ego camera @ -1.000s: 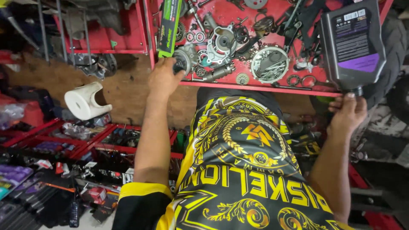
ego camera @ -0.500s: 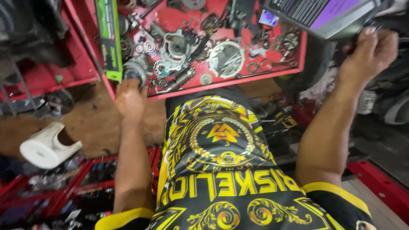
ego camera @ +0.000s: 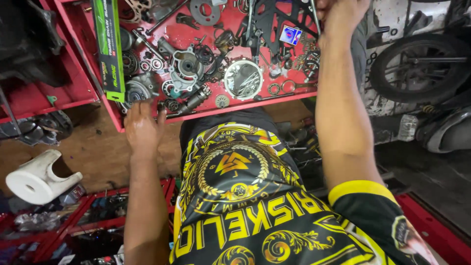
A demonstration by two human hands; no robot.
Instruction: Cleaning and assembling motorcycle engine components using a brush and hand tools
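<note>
Plastic comes first on the far left: one white moulded part (ego camera: 37,177) lies on the brown floor, well apart from the person. Above it, one red tray (ego camera: 117,115) full of metal engine parts fills the top of the view. Along the tray's left side lies one long green and black box (ego camera: 109,46). Just beside the box's lower end sits one round toothed part (ego camera: 136,91).

At the tray's near edge rests the left hand (ego camera: 142,128), palm down, fingers spread a little and holding nothing; its fingertips touch the red rim just below the toothed part.

Further right in the tray I count one grey housing with a round bore (ego camera: 186,66), then one shiny round cover (ego camera: 243,79), and beside that a scatter of small rings and washers too many and too tangled to count.

Over the tray's right end, the right hand (ego camera: 341,14) reaches up at the frame's top edge, fingers curled around something thin and dark that I cannot make out.

At the far right stands one motorcycle wheel (ego camera: 417,64).
</note>
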